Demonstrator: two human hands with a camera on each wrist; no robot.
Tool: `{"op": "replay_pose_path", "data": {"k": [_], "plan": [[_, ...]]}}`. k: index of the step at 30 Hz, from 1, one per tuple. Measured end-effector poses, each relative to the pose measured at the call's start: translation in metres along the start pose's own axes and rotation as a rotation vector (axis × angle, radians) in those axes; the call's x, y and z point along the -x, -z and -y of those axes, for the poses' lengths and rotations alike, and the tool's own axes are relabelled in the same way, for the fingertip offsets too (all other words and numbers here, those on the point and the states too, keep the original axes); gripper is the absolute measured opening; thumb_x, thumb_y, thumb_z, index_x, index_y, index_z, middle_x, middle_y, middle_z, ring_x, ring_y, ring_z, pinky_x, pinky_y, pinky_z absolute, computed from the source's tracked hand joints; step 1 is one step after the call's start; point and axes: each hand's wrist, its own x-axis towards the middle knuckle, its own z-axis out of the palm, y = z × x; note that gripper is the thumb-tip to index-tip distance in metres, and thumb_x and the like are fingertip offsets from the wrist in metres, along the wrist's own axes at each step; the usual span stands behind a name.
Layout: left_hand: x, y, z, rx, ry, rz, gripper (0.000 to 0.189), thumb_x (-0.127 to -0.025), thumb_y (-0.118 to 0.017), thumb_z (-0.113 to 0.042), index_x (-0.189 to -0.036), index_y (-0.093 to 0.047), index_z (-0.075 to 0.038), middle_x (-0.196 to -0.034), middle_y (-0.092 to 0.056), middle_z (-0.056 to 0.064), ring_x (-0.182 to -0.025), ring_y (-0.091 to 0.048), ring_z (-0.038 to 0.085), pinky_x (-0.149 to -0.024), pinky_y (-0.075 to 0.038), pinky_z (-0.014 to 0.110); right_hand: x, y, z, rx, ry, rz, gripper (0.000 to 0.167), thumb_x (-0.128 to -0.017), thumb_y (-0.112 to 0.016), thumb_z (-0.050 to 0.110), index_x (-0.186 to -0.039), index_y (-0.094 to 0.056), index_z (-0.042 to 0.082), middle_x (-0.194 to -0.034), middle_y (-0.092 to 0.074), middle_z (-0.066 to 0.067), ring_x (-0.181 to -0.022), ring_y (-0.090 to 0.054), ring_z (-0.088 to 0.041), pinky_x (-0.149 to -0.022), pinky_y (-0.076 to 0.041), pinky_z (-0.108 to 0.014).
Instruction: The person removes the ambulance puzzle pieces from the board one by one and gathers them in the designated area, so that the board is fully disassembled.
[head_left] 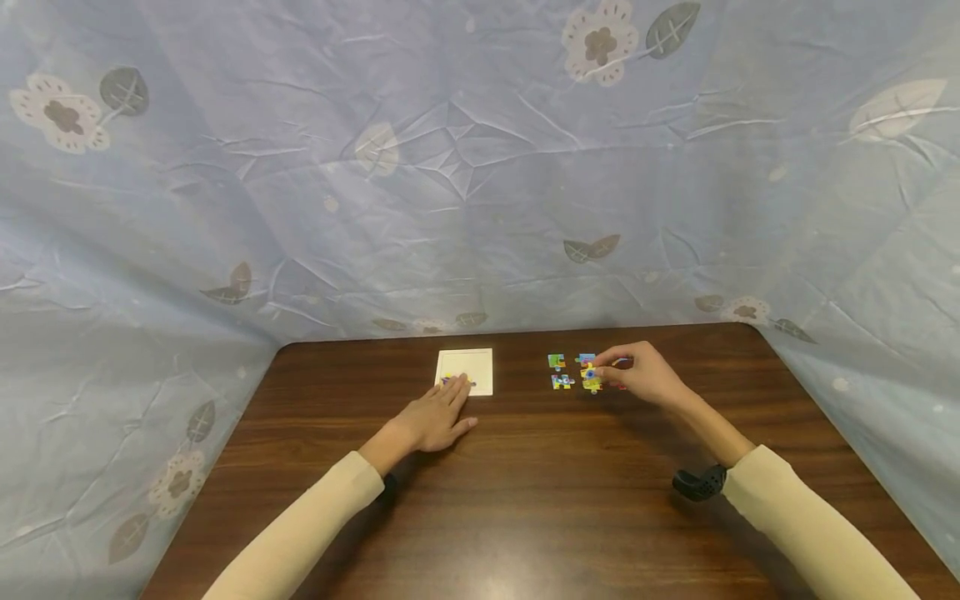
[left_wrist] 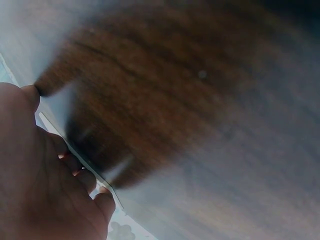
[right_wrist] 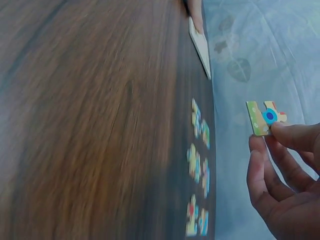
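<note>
A square cream puzzle tray [head_left: 483, 367] lies toward the back of the table, with a colourful puzzle piece [head_left: 472, 383] at its near edge, partly under fingers. My left hand [head_left: 435, 419] rests on that edge, its fingers extended; in the left wrist view the fingertips meet the tray's rim [left_wrist: 82, 162]. My right hand [head_left: 647, 375] pinches a puzzle piece [right_wrist: 259, 120] between thumb and fingers, raised above the table. The piece is green and yellow with a blue round spot. Under and beside the right hand lie several loose puzzle pieces [head_left: 561, 382] in two rows.
The brown wooden table [head_left: 525, 500] ends at the back against a hanging floral cloth [head_left: 465, 208], which also rises on both sides. A black band [head_left: 699, 483] circles the right wrist. Bare wood separates the tray from the loose pieces.
</note>
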Motion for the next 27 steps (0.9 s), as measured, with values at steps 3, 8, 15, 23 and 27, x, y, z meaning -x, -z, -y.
{"op": "replay_pose_path", "data": {"k": [3, 8, 15, 23, 27], "plan": [[0.001, 0.000, 0.000, -0.004, 0.004, 0.005, 0.081, -0.112, -0.025, -0.060, -0.169, -0.006, -0.006, -0.179, -0.001, 0.012, -0.168, -0.005, 0.028, -0.138, -0.013, 0.048, 0.008, 0.008, -0.008, -0.010, -0.032, -0.010, 0.020, -0.099, -0.075, 0.017, -0.115, -0.080, 0.005, -0.119, -0.077, -0.023, -0.090, -0.076, -0.038, -0.073, -0.065, -0.042], [0.001, 0.000, 0.001, -0.012, 0.008, -0.001, 0.081, -0.112, -0.025, -0.060, -0.169, -0.006, -0.006, -0.179, -0.002, 0.012, -0.168, -0.006, 0.028, -0.138, -0.013, 0.048, 0.021, 0.020, -0.018, -0.045, -0.084, -0.008, 0.026, -0.099, -0.074, 0.018, -0.118, -0.077, 0.001, -0.117, -0.077, -0.024, -0.093, -0.078, -0.038, -0.082, -0.067, -0.048], [-0.002, -0.001, 0.000, -0.014, -0.010, -0.009, 0.081, -0.112, -0.024, -0.059, -0.169, -0.006, -0.005, -0.179, -0.002, 0.013, -0.167, -0.007, 0.030, -0.138, -0.014, 0.048, 0.037, 0.024, -0.038, -0.117, -0.154, 0.047, 0.027, -0.100, -0.073, 0.012, -0.120, -0.074, -0.006, -0.113, -0.077, -0.024, -0.088, -0.078, -0.027, -0.079, -0.068, -0.037], [-0.001, 0.001, -0.002, -0.010, 0.003, -0.001, 0.080, -0.112, -0.025, -0.059, -0.169, -0.007, -0.005, -0.179, -0.002, 0.013, -0.167, -0.006, 0.029, -0.138, -0.013, 0.048, 0.041, 0.021, -0.060, -0.139, -0.201, 0.029, 0.025, -0.099, -0.073, 0.008, -0.117, -0.074, -0.009, -0.112, -0.077, -0.024, -0.084, -0.078, -0.023, -0.076, -0.068, -0.033], [-0.001, 0.001, -0.002, -0.016, -0.001, -0.001, 0.080, -0.112, -0.025, -0.058, -0.169, -0.007, -0.005, -0.179, -0.003, 0.013, -0.167, -0.007, 0.029, -0.138, -0.014, 0.049, 0.041, 0.020, -0.066, -0.148, -0.222, 0.033, 0.025, -0.099, -0.072, 0.007, -0.117, -0.073, -0.010, -0.110, -0.078, -0.023, -0.084, -0.079, -0.022, -0.075, -0.068, -0.033]]}}
